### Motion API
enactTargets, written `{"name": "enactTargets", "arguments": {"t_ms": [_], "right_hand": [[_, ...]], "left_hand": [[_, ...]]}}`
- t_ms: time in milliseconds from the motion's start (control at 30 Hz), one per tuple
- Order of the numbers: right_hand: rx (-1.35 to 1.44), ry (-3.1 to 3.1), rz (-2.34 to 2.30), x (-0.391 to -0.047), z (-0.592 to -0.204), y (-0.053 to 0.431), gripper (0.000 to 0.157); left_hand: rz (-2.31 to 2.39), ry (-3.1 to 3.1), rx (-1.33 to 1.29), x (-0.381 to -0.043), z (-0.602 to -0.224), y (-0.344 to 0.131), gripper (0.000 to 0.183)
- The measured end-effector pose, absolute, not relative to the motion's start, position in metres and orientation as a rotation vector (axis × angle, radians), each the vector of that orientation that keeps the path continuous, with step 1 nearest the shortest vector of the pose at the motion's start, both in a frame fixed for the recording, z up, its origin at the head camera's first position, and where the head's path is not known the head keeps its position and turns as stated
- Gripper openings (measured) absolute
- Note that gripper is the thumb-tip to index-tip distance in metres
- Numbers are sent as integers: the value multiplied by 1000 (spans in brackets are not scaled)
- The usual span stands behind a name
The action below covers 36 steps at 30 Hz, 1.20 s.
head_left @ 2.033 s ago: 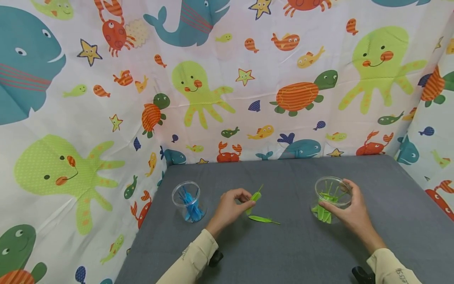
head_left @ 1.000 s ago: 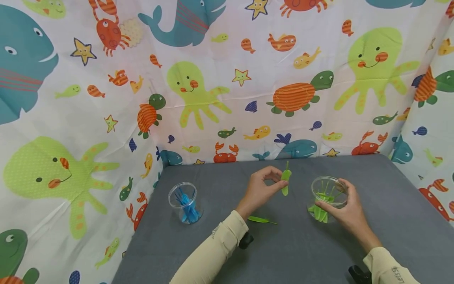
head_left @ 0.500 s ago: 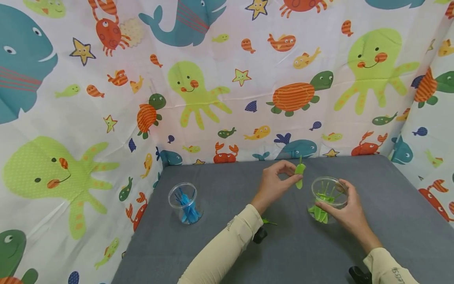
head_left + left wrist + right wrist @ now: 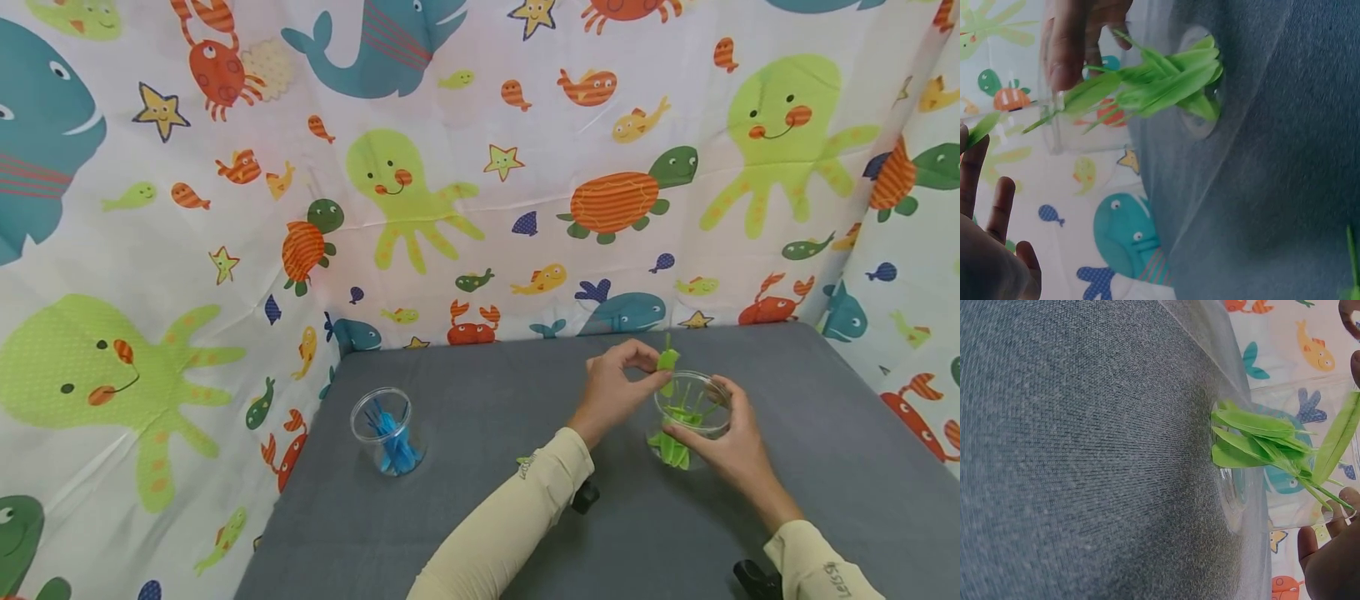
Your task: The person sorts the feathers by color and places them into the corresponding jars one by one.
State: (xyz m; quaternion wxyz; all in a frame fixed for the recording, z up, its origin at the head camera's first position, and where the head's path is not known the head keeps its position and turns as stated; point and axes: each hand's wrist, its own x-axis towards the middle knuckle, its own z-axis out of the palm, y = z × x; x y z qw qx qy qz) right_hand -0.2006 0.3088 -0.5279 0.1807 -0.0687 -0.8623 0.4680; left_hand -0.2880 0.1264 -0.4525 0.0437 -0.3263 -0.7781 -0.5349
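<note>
My left hand [image 4: 615,387] pinches a green feather [image 4: 667,360] upright between thumb and fingertips, just over the left side of a clear jar's rim. My right hand [image 4: 738,450] grips that clear jar [image 4: 692,423] around its right side, and the jar stands on the table. Several green feathers [image 4: 675,450] lean inside it, quills up. The right wrist view shows the pinched feather [image 4: 1338,440] at the jar's mouth. Another green feather [image 4: 522,460] lies on the table, mostly hidden behind my left sleeve.
A second clear jar [image 4: 362,427] holding several blue feathers [image 4: 399,450] stands at the left on the grey table cloth [image 4: 465,392]. A curtain [image 4: 442,192] printed with sea animals hangs behind the table and along its sides.
My left hand has carried the green feather rightward, from beside the feather on the table to the jar's rim. My right hand has kept its grip on the jar.
</note>
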Motion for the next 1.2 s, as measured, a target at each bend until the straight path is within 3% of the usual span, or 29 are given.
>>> {"name": "enactTargets", "arguments": {"t_ms": [700,933,1200], "right_hand": [[-185,-2459,1298,-200,-526,311,111],[-194,-2460,1318,-200,-528,309,111],[-211,-2450,1309,-201,-527,310,112]], "left_hand": [[-1481,-2453,-1053,-282,-468,150,17],[-1476,-2442,-1092,-282,-474,142,27],[-1576,-2364,-961,-291,-468,117,17]]}}
